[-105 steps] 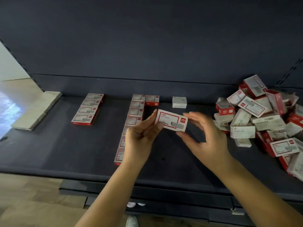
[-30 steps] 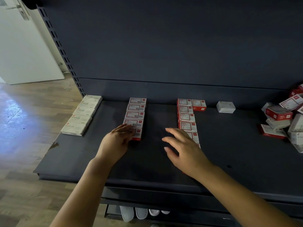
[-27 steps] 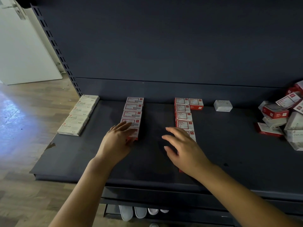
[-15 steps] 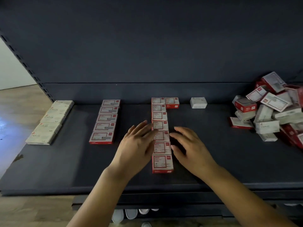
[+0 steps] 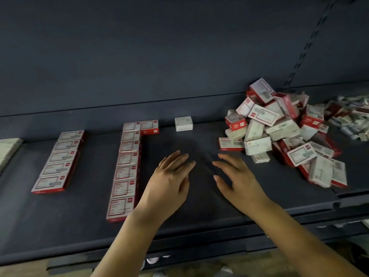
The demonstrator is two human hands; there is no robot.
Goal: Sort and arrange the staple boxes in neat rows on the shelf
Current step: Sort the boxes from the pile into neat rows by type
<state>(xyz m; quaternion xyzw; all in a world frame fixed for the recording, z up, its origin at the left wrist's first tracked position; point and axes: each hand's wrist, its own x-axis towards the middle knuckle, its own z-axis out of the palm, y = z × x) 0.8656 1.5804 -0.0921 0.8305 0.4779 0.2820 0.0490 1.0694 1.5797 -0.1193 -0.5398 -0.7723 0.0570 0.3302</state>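
Fingers of your left hand [image 5: 169,182] and right hand [image 5: 238,182] spread, empty; staple boxes [image 5: 279,134] look light, stiff; pinch their long edges.

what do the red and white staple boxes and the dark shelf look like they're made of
Red and white staple boxes: likely thin printed cardboard, with crisp folded edges and a faint sheen. Dark blue-grey shelf: probably painted metal, matte, with a slotted upright at the back.

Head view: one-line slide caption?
Both open hands, left hand and right hand, hover between red box rows and unsorted pile.
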